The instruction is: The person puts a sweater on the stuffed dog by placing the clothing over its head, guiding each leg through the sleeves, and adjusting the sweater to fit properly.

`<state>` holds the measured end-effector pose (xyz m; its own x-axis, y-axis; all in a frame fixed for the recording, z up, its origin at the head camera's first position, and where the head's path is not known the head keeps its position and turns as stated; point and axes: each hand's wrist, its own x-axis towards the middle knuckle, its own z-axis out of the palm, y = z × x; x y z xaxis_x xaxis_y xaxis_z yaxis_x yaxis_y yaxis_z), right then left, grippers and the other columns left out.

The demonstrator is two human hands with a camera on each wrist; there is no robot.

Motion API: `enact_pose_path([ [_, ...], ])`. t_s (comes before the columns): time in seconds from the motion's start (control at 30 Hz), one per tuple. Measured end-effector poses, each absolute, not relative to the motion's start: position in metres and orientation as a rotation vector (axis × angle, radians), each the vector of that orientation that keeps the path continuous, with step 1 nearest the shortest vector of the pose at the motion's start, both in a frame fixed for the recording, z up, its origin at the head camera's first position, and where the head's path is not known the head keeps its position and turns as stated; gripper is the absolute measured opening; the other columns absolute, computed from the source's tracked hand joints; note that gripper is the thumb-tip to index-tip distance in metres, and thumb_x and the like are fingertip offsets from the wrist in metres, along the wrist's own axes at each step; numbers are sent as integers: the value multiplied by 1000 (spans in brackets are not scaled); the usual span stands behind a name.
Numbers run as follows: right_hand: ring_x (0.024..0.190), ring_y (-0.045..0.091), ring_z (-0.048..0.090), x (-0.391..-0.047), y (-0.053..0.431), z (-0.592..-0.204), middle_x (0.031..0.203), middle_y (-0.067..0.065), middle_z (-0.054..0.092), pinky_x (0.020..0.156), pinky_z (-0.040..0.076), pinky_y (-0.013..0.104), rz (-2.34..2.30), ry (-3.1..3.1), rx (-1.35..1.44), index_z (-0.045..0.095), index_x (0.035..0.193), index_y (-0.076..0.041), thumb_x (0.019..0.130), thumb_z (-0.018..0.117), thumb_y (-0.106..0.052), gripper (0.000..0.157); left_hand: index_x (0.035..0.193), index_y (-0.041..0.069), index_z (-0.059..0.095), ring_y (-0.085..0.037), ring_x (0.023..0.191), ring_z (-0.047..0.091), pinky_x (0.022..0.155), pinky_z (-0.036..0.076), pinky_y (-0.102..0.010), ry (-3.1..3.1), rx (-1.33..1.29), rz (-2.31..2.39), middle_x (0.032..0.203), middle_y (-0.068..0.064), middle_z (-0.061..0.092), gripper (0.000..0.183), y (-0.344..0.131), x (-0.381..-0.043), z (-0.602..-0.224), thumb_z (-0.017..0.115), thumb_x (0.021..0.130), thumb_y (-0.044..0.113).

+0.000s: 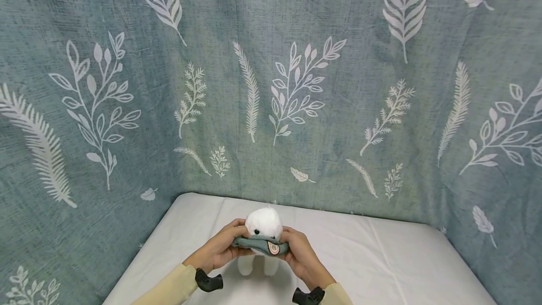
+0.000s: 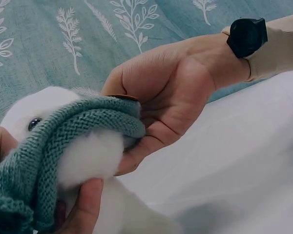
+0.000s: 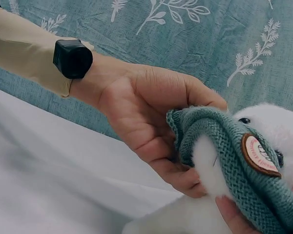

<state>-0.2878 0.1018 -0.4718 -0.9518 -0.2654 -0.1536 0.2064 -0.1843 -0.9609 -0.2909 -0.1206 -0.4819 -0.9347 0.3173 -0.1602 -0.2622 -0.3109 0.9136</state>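
Knitwear (image 1: 256, 243) in muted green, rolled into thick folds, lies across the lower face of a white plush toy (image 1: 264, 221), which is upright above the near part of the table, facing us. We see the left hand (image 1: 224, 244) with its fingers curled round one end of the knit and the right hand (image 1: 298, 248) gripping the other, so both are full. We take this two-ended hold to be a way of keeping the soft fabric spread and level, and of steadying the light toy between the hands. An oval patch (image 1: 273, 247) sits off centre on the front, towards the right hand; one eye (image 1: 256, 232) shows clear above the folds, while the other lies close to their upper edge. We cannot tell whether the knit runs round behind the head, since the fingers cover both ends and the back faces away. The likeliest hindrances, in our judgement, are the wide head and the bunched folds, which could catch on the plush or slip. Below, two stubby legs (image 1: 245, 265) reach down towards the white tablecloth (image 1: 364, 258). Further out, we find black wrist devices (image 1: 208, 280) beside cream sleeves (image 1: 169, 288), and a blue-green curtain (image 1: 338, 131) printed with pale leaves surrounding the table.
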Motion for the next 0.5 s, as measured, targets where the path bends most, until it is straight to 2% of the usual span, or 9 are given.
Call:
enact_pose_path([
  [0.17, 93, 16, 67, -286, 100, -474, 125, 22, 59, 80, 58, 32, -2207, 1748, -72, 34, 149, 15, 88, 45, 1, 63, 140, 1, 41, -25, 97, 63, 84, 57, -44, 1578, 71, 2295, 126, -23, 53, 53, -121, -290, -484, 54, 88, 5],
  [0.4, 103, 21, 66, -283, 102, -473, 130, 21, 51, 89, 56, 39, -2187, 1646, -92, 35, 150, 9, 94, 49, -16, 63, 134, 7, 35, -35, 94, 72, 82, 60, -47, 1576, 75, 2227, 120, -25, 58, 52, -123, -287, -481, 61, 89, 15],
  [0.5, 108, 22, 64, -282, 101, -471, 135, 23, 47, 93, 55, 40, -2179, 1625, -114, 30, 153, 8, 94, 52, -18, 68, 133, 8, 33, -33, 91, 72, 77, 60, -43, 1584, 61, 2216, 120, -25, 58, 55, -121, -286, -477, 62, 88, 14],
])
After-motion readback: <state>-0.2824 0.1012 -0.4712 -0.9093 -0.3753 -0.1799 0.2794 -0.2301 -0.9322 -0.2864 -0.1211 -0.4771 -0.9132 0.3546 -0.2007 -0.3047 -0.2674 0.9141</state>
